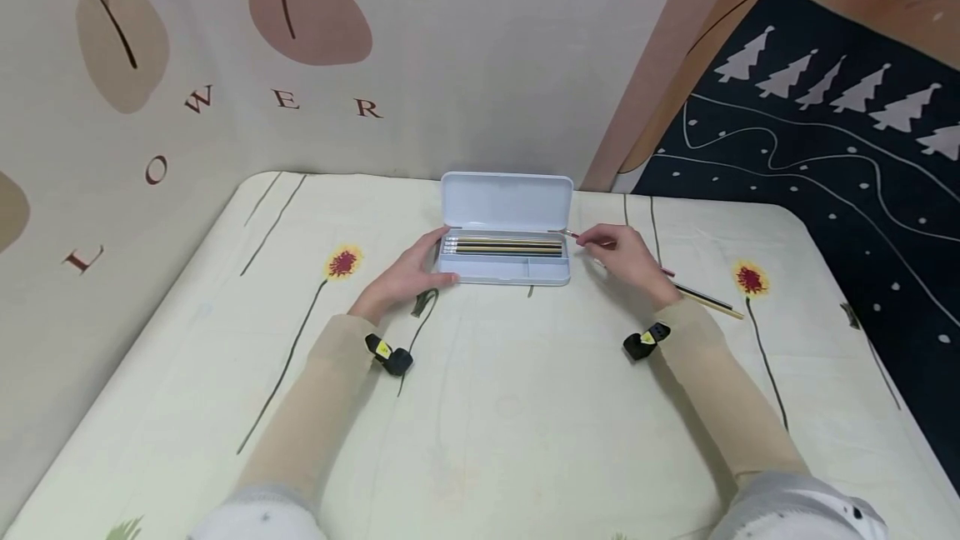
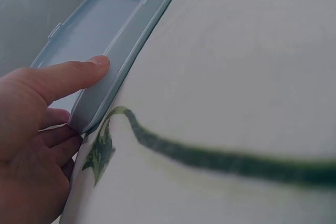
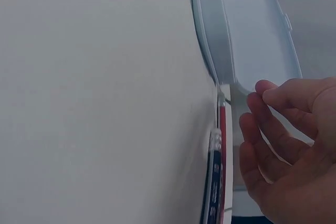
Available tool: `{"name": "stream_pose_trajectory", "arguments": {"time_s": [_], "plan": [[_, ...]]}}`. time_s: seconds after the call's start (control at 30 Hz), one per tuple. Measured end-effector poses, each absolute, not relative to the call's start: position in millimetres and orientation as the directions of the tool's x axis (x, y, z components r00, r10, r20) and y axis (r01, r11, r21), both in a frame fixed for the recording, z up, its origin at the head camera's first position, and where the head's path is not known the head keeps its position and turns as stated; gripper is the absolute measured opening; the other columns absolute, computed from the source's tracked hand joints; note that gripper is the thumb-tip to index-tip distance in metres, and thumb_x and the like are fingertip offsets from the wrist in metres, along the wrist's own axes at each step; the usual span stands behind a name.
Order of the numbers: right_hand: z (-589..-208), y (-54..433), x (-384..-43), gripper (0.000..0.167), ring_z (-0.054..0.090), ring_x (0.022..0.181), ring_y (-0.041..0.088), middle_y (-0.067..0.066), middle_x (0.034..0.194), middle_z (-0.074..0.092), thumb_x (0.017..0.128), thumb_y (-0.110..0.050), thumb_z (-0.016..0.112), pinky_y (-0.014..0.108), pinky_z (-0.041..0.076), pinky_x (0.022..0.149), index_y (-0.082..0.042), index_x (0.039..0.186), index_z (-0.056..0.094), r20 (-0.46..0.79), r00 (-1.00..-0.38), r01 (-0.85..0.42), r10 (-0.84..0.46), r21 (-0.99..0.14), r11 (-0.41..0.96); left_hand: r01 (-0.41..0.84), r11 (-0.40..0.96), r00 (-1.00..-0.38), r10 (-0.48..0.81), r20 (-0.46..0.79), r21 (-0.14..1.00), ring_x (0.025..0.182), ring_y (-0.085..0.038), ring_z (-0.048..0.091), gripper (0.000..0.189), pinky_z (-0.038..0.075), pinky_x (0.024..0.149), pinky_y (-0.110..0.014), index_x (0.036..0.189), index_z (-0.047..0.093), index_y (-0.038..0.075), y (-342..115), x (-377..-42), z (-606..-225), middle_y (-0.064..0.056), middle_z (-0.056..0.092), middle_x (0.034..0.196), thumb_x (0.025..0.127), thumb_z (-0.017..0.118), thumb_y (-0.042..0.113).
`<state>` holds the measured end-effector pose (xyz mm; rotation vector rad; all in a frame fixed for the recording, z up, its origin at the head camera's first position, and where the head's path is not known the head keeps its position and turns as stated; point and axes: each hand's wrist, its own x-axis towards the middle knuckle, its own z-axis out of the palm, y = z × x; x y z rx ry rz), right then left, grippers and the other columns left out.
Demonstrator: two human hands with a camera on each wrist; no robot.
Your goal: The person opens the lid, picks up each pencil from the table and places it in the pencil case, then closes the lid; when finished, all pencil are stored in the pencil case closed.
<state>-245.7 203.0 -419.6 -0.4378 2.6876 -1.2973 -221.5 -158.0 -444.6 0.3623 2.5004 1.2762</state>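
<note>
A light-blue pencil case (image 1: 547,275) stands with its lid (image 1: 506,200) raised at the back. Several gold and dark pencils (image 1: 510,247) lie side by side inside it. My left hand (image 1: 405,273) grips the case's left end; in the left wrist view its thumb (image 2: 84,74) lies on the front wall. Beside the right end is my right hand (image 1: 618,257), thumb and forefinger close together. The right wrist view shows nothing between those fingertips (image 3: 257,95). Next to them runs a red pencil (image 3: 223,145), one end close to the case corner.
A dark pencil (image 1: 708,298) and a gold pencil (image 1: 733,313) lie on the table under and right of my right wrist. The pale flowered tablecloth (image 1: 487,423) covers the table. A printed wall (image 1: 480,90) rises behind, a dark tree-patterned cloth (image 1: 825,157) at right.
</note>
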Motion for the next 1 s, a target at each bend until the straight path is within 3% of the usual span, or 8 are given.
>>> {"name": "stream_pose_trajectory", "arguments": {"time_s": [0.27, 0.67, 1.0], "plan": [[-421.6, 219.4, -243.1, 0.018, 0.058, 0.099, 0.031, 0.02, 0.108, 0.065, 0.094, 0.001, 0.056, 0.042, 0.047, 0.086, 0.004, 0.108, 0.068, 0.042, -0.958, -0.213, -0.284, -0.768, 0.604, 0.08, 0.569, -0.92, 0.359, -0.159, 0.819, 0.145, -0.03, 0.009, 0.09, 0.011, 0.115, -0.05, 0.156, 0.015, 0.012, -158.1, -221.2, -443.9, -0.013, 0.015, 0.159, 0.087, 0.072, 0.024], [-419.9, 240.8, -238.4, 0.02, 0.053, 0.106, 0.031, 0.017, 0.114, 0.062, 0.097, -0.006, 0.055, 0.044, 0.04, 0.09, 0.0, 0.113, 0.066, -0.049, -0.975, -0.101, -0.219, -0.774, 0.626, 0.094, 0.57, -0.92, 0.363, -0.147, 0.816, 0.145, -0.03, 0.01, 0.09, 0.011, 0.116, -0.049, 0.155, 0.015, 0.011, -159.1, -221.9, -445.5, -0.013, 0.015, 0.159, 0.087, 0.072, 0.025], [-422.0, 254.0, -235.5, 0.022, 0.051, 0.106, 0.031, 0.02, 0.117, 0.059, 0.098, -0.008, 0.054, 0.043, 0.039, 0.09, 0.002, 0.116, 0.064, -0.065, -0.977, -0.082, -0.203, -0.766, 0.637, 0.088, 0.582, -0.92, 0.358, -0.158, 0.808, 0.145, -0.03, 0.01, 0.09, 0.012, 0.115, -0.05, 0.156, 0.015, 0.012, -158.5, -222.5, -445.3, -0.012, 0.015, 0.159, 0.087, 0.071, 0.026]]}}
